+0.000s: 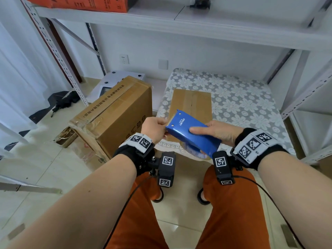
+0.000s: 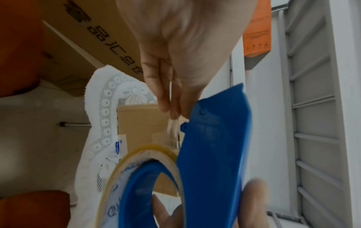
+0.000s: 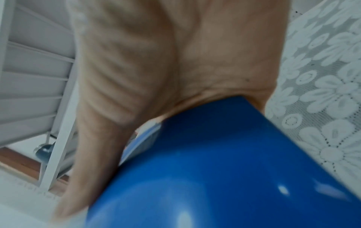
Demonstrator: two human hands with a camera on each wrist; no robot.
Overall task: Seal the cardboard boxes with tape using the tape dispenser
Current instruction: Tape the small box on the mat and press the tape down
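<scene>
My right hand (image 1: pixel 217 131) grips a blue tape dispenser (image 1: pixel 192 133) above the near edge of a small cardboard box (image 1: pixel 191 103), thumb lying across its top. The dispenser (image 3: pixel 224 162) fills the right wrist view under my palm. My left hand (image 1: pixel 154 126) pinches the clear tape end (image 2: pixel 173 128) at the dispenser's toothed front. In the left wrist view the tape roll (image 2: pixel 140 154) sits inside the blue body (image 2: pixel 213 154), with the small box (image 2: pixel 140 123) behind it. A large cardboard box (image 1: pixel 115 115) stands on the floor to the left.
The small box lies on a low table with a white lace cloth (image 1: pixel 239 101). White metal shelving (image 1: pixel 179 20) runs overhead and down both sides, with an orange box (image 1: pixel 80 2) on top. A black folded umbrella (image 1: pixel 62 101) lies on the tiled floor at left.
</scene>
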